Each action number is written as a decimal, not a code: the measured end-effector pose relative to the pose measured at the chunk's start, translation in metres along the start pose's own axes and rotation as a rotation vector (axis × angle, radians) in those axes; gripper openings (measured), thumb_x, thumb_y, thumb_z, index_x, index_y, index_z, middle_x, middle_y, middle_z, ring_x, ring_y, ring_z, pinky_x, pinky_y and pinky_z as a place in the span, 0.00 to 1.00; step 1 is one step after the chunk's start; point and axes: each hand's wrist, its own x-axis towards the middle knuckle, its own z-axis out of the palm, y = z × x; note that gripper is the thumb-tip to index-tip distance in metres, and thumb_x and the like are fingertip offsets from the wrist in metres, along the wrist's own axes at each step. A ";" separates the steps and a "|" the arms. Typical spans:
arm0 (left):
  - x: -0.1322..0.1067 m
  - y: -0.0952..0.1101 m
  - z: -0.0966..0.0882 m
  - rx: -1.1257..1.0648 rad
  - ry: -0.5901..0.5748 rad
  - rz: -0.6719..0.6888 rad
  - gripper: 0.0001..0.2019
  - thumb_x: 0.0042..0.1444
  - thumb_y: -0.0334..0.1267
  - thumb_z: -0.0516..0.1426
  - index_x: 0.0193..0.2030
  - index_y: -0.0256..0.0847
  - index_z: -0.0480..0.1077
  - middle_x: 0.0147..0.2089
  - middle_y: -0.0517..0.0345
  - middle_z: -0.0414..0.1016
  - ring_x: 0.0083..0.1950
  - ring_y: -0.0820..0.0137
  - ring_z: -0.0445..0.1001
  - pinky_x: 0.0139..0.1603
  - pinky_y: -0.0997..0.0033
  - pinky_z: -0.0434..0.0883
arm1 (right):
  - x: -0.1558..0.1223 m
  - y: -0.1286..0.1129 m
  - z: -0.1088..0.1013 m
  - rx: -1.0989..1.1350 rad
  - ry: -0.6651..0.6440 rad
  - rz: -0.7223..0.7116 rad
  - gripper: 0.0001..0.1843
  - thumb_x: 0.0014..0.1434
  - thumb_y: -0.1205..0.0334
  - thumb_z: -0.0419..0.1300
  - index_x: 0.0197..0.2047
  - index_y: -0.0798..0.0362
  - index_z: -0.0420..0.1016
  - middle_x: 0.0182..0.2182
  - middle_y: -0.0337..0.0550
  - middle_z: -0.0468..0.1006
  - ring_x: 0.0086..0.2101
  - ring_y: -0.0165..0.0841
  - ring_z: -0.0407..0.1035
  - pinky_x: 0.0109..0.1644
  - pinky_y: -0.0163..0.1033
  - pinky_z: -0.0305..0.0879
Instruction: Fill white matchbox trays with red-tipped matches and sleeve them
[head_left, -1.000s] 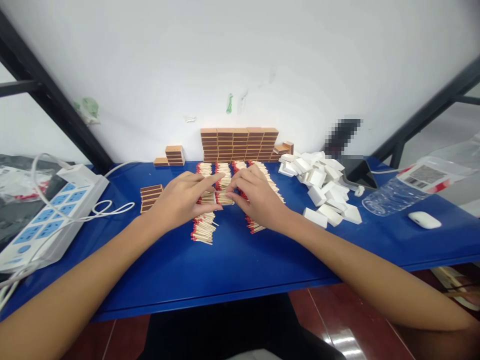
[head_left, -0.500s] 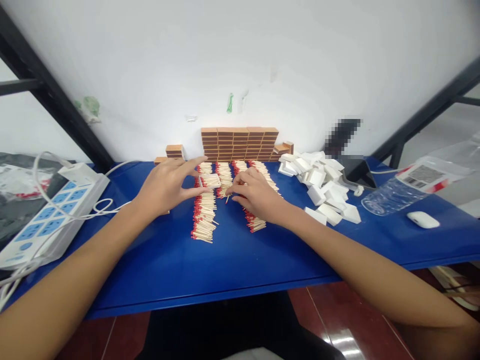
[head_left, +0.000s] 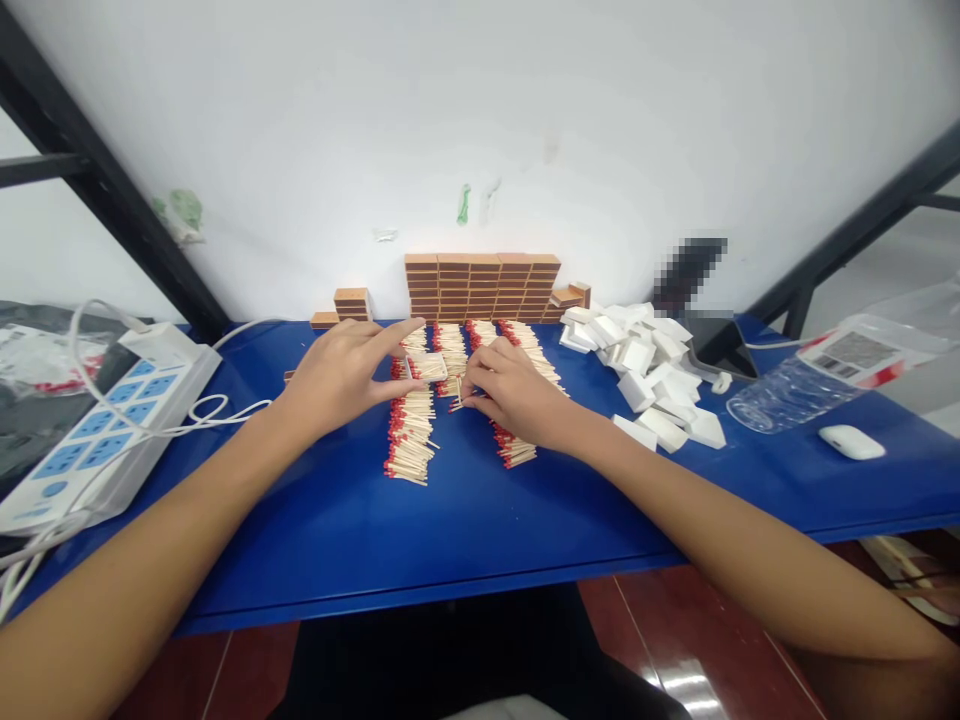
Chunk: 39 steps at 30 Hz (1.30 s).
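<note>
Rows of red-tipped matches (head_left: pixel 409 440) lie in bands on the blue table (head_left: pixel 450 520). My left hand (head_left: pixel 341 375) pinches a small white matchbox tray (head_left: pixel 427 367) with matches in it, a little above the rows. My right hand (head_left: pixel 510 390) is curled over the middle rows, its fingertips pinched on a few loose matches (head_left: pixel 459 400) right beside the tray.
A wall of stacked brown matchbox sleeves (head_left: pixel 484 287) stands at the back, with smaller stacks (head_left: pixel 351 303) to its left. A heap of white trays (head_left: pixel 645 370) lies at the right. A power strip with cables (head_left: pixel 97 425) is at left; a plastic bottle (head_left: pixel 780 395) and a white earbud case (head_left: pixel 851 441) at right.
My left hand lifted the tray off the match rows and drew it slightly left and back. My right hand slid back onto the middle rows and pinched up loose matches.
</note>
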 end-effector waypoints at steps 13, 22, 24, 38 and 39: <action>0.000 0.001 0.001 0.010 0.002 0.011 0.33 0.64 0.56 0.62 0.70 0.44 0.64 0.45 0.51 0.84 0.48 0.56 0.81 0.52 0.57 0.72 | -0.001 -0.004 0.001 0.085 -0.019 -0.017 0.01 0.67 0.67 0.63 0.42 0.53 0.76 0.44 0.49 0.75 0.47 0.42 0.61 0.54 0.49 0.61; 0.000 0.001 0.002 0.012 -0.003 0.012 0.33 0.64 0.56 0.62 0.71 0.45 0.62 0.46 0.52 0.84 0.49 0.56 0.81 0.53 0.57 0.72 | 0.002 -0.006 0.006 0.236 0.108 -0.022 0.03 0.70 0.65 0.60 0.42 0.51 0.75 0.42 0.47 0.75 0.47 0.41 0.63 0.57 0.49 0.61; 0.000 0.001 0.002 0.014 -0.001 0.014 0.34 0.64 0.55 0.62 0.71 0.44 0.62 0.46 0.52 0.84 0.48 0.56 0.81 0.53 0.57 0.72 | 0.002 -0.004 0.008 0.242 0.133 -0.021 0.04 0.70 0.65 0.59 0.43 0.51 0.76 0.42 0.48 0.75 0.47 0.41 0.63 0.57 0.49 0.61; 0.000 0.000 0.001 0.004 0.006 0.020 0.34 0.63 0.56 0.63 0.71 0.43 0.64 0.46 0.50 0.84 0.49 0.56 0.81 0.52 0.57 0.71 | -0.004 -0.002 -0.004 0.183 -0.022 0.006 0.04 0.66 0.66 0.65 0.37 0.52 0.76 0.40 0.47 0.73 0.46 0.41 0.62 0.55 0.49 0.62; 0.000 0.000 0.001 0.004 0.009 0.024 0.34 0.63 0.56 0.63 0.71 0.43 0.64 0.46 0.50 0.84 0.49 0.56 0.81 0.52 0.57 0.72 | -0.004 -0.001 -0.003 0.179 -0.021 0.004 0.04 0.66 0.67 0.65 0.37 0.52 0.76 0.40 0.47 0.73 0.46 0.41 0.62 0.54 0.48 0.62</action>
